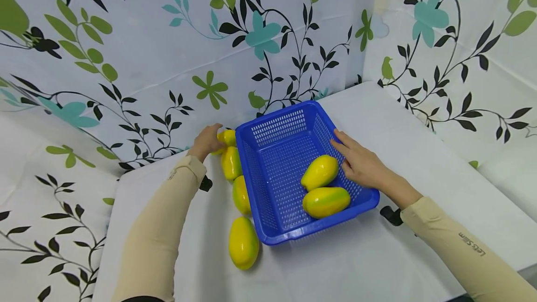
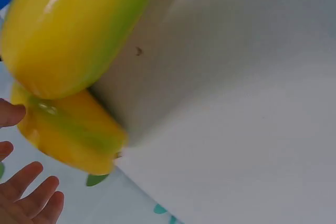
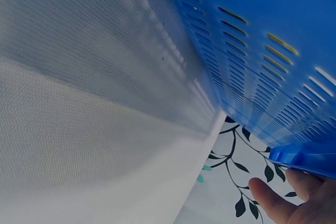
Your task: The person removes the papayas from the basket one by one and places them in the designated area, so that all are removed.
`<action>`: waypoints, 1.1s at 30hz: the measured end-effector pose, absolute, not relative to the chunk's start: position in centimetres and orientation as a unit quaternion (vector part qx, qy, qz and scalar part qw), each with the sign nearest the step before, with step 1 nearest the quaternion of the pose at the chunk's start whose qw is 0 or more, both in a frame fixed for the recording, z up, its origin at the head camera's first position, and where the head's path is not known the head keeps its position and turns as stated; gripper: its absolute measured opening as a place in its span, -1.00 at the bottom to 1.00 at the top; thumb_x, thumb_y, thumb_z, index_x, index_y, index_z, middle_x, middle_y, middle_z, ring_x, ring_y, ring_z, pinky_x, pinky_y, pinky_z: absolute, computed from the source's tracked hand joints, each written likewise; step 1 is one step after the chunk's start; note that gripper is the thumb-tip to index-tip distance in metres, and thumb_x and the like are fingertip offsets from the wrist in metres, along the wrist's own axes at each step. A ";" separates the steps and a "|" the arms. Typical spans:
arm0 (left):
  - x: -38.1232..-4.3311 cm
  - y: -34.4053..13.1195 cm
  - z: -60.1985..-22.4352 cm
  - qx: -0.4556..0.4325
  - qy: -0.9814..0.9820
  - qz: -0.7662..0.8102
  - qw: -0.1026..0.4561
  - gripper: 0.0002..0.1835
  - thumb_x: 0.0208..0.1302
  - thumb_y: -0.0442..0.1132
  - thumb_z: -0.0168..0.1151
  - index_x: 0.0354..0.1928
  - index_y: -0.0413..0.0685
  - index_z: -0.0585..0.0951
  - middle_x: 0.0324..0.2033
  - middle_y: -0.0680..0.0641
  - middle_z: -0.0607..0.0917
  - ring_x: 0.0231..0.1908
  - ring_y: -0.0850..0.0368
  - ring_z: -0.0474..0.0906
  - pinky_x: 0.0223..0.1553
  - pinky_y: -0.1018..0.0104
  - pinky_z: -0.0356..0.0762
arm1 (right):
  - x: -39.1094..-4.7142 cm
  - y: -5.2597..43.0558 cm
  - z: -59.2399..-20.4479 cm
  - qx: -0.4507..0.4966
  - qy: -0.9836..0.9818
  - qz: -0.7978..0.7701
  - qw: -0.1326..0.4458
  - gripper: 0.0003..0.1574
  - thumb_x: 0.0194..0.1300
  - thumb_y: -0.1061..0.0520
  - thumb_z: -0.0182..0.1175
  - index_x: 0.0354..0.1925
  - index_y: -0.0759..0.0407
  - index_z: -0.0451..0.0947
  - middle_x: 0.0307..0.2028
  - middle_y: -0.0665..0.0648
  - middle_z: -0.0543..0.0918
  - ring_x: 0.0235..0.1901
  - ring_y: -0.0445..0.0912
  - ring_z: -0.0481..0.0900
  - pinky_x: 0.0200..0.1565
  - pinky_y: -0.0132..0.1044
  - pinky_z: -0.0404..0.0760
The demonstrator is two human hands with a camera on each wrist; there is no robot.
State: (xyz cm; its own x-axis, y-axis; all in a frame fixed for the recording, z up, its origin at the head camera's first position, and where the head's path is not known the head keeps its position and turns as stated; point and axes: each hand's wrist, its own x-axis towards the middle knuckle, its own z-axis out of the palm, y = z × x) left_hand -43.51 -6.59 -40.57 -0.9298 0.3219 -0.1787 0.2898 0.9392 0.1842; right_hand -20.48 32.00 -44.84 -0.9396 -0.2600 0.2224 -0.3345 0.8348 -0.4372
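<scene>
A blue plastic basket [image 1: 277, 153] with slotted walls holds two yellow-green papayas, one [image 1: 320, 172] lying above the other [image 1: 326, 202] near its right front corner. My left hand [image 1: 208, 141] reaches to the farthest papaya [image 1: 227, 137] beside the basket's far left corner. In the left wrist view that hand's fingers [image 2: 32, 182] are spread and the thumb overlaps the end of a papaya [image 2: 73, 129]. My right hand [image 1: 361, 160] rests at the basket's right rim with its fingers extended; in the right wrist view the fingers [image 3: 270, 200] lie just under the rim.
Along the basket's left side lie more papayas, including one [image 1: 231, 163], another partly behind the wall [image 1: 241, 195] and one near the front [image 1: 244, 243]. A white table [image 1: 168, 227] carries everything. Leaf-patterned curtains [image 1: 159, 59] hang behind it.
</scene>
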 end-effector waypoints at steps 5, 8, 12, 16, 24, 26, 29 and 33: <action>-42.5 -5.2 -39.3 0.194 0.977 0.086 0.020 -0.36 0.30 -0.21 0.09 0.41 -0.25 0.30 0.29 -0.42 0.37 0.24 -0.34 0.35 0.19 -0.21 0.39 | -20.3 32.0 -44.7 0.154 -0.956 0.238 0.078 -0.28 0.24 0.42 0.00 0.39 0.48 0.21 0.49 0.39 0.01 0.46 0.26 0.00 0.27 0.15 0.36; -41.2 -3.6 -38.2 0.219 0.972 0.082 -0.015 -0.39 0.32 -0.20 0.10 0.40 -0.19 0.33 0.29 -0.37 0.39 0.21 -0.33 0.38 0.14 -0.21 0.44 | -20.3 32.0 -44.7 0.157 -0.955 0.239 0.077 -0.28 0.25 0.42 0.00 0.38 0.48 0.21 0.49 0.40 0.01 0.46 0.27 0.00 0.26 0.15 0.37; -39.0 -1.3 -37.0 0.261 0.962 0.071 -0.029 -0.37 0.34 -0.17 0.16 0.42 -0.15 0.33 0.32 -0.33 0.38 0.23 -0.31 0.39 0.13 -0.19 0.47 | -20.2 31.9 -44.7 0.160 -0.955 0.239 0.078 -0.28 0.24 0.41 0.00 0.38 0.49 0.21 0.49 0.41 0.01 0.46 0.27 0.00 0.23 0.16 0.40; -37.0 0.6 -36.3 0.298 0.952 0.054 -0.035 -0.37 0.33 -0.15 0.19 0.41 -0.14 0.35 0.31 -0.30 0.41 0.18 -0.28 0.44 0.10 -0.15 0.51 | -20.1 31.8 -44.7 0.160 -0.955 0.238 0.080 -0.28 0.24 0.42 0.00 0.38 0.49 0.22 0.49 0.41 0.02 0.46 0.28 0.01 0.24 0.16 0.39; -34.2 3.0 -36.3 0.349 0.936 0.039 -0.035 -0.38 0.33 -0.10 0.20 0.40 -0.08 0.38 0.29 -0.23 0.44 0.23 -0.21 0.42 0.17 -0.14 0.46 | -20.1 31.5 -44.7 0.163 -0.954 0.240 0.078 -0.29 0.24 0.42 0.00 0.37 0.50 0.22 0.48 0.42 0.03 0.46 0.28 0.01 0.30 0.17 0.28; -33.4 3.7 -36.3 0.363 0.930 0.039 -0.031 -0.39 0.34 -0.10 0.20 0.40 -0.06 0.37 0.29 -0.21 0.45 0.23 -0.17 0.43 0.16 -0.11 0.47 | -20.2 31.5 -44.6 0.162 -0.954 0.239 0.077 -0.29 0.24 0.41 0.00 0.37 0.50 0.22 0.48 0.42 0.02 0.46 0.28 0.01 0.32 0.17 0.25; -32.3 5.0 -36.2 0.378 0.924 0.051 -0.008 -0.38 0.34 -0.09 0.20 0.41 -0.03 0.37 0.29 -0.18 0.46 0.24 -0.13 0.42 0.16 -0.07 0.49 | -20.3 31.6 -44.5 0.159 -0.955 0.237 0.077 -0.29 0.24 0.41 0.00 0.37 0.50 0.22 0.49 0.41 0.01 0.46 0.28 0.00 0.33 0.17 0.23; -30.8 6.8 -36.3 0.395 0.913 0.092 0.051 -0.40 0.36 -0.07 0.21 0.40 -0.02 0.38 0.34 -0.13 0.43 0.33 -0.07 0.33 0.27 -0.01 0.39 | -20.3 31.5 -44.3 0.156 -0.955 0.241 0.073 -0.28 0.23 0.41 0.00 0.37 0.51 0.22 0.49 0.42 0.01 0.46 0.29 0.00 0.33 0.18 0.22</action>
